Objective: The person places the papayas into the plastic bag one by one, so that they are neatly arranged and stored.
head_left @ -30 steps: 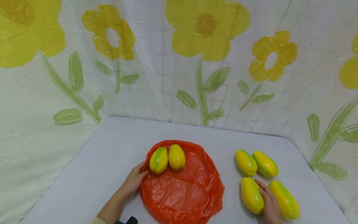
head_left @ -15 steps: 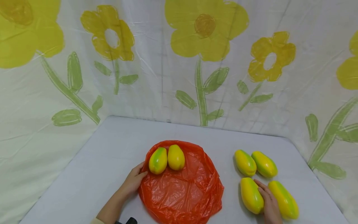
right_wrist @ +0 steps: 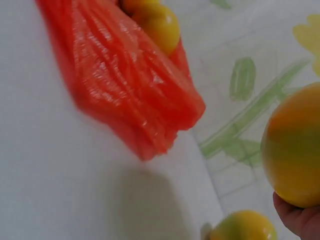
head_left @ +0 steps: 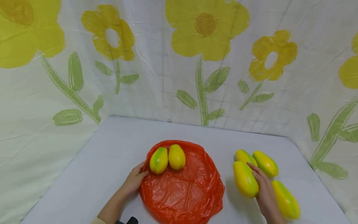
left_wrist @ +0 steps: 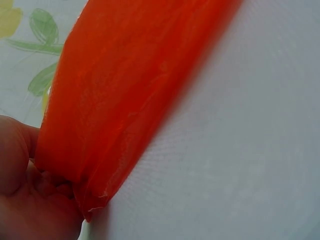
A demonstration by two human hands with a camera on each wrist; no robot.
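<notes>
Red bag (head_left: 184,193) pinched at its rim, held fruit (head_left: 245,179) raised off the table (head_left: 117,140)

At the lower centre of the head view, the red bag is spread on the table, and its left rim is pinched by the left hand (head_left: 134,180), presumably so that the wide mouth is steadied. In the left wrist view, thin plastic is seen caught at the thumb and curled fingers. Inside the bag, toward its upper left, a striped fruit (head_left: 158,160) and a plain yellow fruit (head_left: 177,157) are set side by side, perhaps so that the remaining floor of the bag is left free.

At the lower right, the held fruit is gripped along its right side by the right hand (head_left: 264,186); by its shadow it is judged clear of the table. A side grip seems suited to so smooth and rounded a body.

Around that hand, three others are grouped: a partly hidden fruit (head_left: 246,154) just behind the held one, an upper fruit (head_left: 266,164) beside it, and a lower fruit (head_left: 286,200) nearer the bottom edge.
</notes>
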